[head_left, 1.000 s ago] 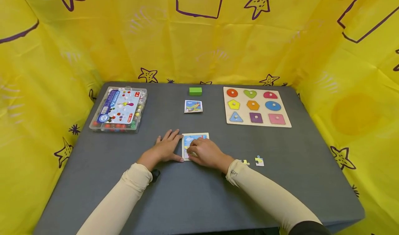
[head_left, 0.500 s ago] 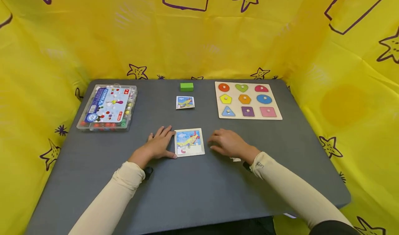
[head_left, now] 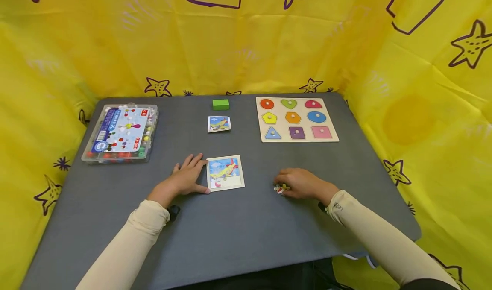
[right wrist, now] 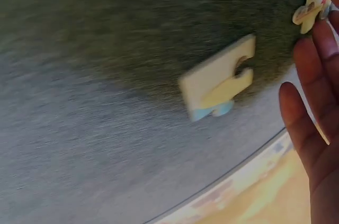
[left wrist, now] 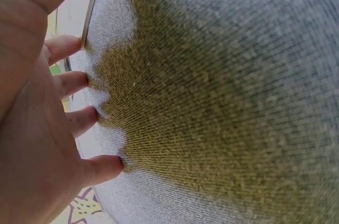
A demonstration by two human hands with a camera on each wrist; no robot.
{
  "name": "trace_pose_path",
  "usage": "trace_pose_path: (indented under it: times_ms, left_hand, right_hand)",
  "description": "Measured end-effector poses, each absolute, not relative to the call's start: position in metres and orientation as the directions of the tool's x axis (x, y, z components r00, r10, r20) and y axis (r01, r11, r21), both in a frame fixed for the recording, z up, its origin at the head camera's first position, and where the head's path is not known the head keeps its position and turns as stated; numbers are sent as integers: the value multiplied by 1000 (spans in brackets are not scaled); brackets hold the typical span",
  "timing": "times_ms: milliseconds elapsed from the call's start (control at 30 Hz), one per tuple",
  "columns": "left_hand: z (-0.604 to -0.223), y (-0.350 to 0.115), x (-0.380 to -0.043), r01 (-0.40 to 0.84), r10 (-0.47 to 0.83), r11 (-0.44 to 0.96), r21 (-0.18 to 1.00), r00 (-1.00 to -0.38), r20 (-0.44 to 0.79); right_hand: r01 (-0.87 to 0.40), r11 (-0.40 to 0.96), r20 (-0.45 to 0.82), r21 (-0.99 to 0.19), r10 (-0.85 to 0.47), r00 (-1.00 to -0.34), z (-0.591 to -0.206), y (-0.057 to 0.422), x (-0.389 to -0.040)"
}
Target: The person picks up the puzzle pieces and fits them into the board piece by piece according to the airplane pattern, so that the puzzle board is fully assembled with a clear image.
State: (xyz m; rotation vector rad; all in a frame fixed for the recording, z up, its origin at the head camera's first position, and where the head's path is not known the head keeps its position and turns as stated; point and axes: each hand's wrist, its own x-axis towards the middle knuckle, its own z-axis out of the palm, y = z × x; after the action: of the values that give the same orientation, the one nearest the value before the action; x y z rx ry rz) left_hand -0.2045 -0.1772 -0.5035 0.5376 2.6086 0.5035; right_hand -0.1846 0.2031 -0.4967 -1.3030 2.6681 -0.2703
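Fingers (right wrist: 310, 70) hold one piece (right wrist: 311, 12); another piece (right wrist: 214, 81) lies nearby.

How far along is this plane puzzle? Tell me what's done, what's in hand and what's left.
Done: most of the plane picture fills the board, whose edge the left hand touches. In hand: the right hand holds a puzzle piece. Left: the board's near right area is bare, and the right wrist view shows a loose piece on the table, probably for that gap.
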Motion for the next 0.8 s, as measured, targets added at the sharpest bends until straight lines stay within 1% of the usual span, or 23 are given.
trace_pose_path:
  times_ms: [133, 233, 367, 500, 567, 667, 800]
  left_hand:
    - [-503, -177, -203, 282, 437, 860, 425, -836, -331]
    - [-503, -177, -202, 281, 433, 862, 421, -841, -326]
    - [-502, -180, -205, 281, 425, 867, 412, -849, -315]
    - [-499, -183, -206, 277, 418, 873, 401, -849, -323]
    - [-498, -184, -206, 276, 420, 871, 406, -848, -324]
    - [-499, -183, -206, 278, 425, 868, 411, -845, -324]
    - [-503, -179, -204, 282, 432, 864, 418, -842, -325]
  right_hand:
    - [-761, 595, -58, -257, -796, -602, -495, 188, -190]
    - [-756, 600, -81, -261, -794, -602, -490, 181, -194]
    - [-745, 620, -111, -247, -782, -614, -486, 188, -198]
    - [-753, 615, -81, -233, -784, -616, -490, 198, -197]
    - [-751, 613, -72, -245, -784, -617, -491, 196, -196]
    - [-747, 608, -60, -270, -785, -617, -491, 183, -197]
    - [-757, 587, -3, -288, -791, -612, -491, 146, -200]
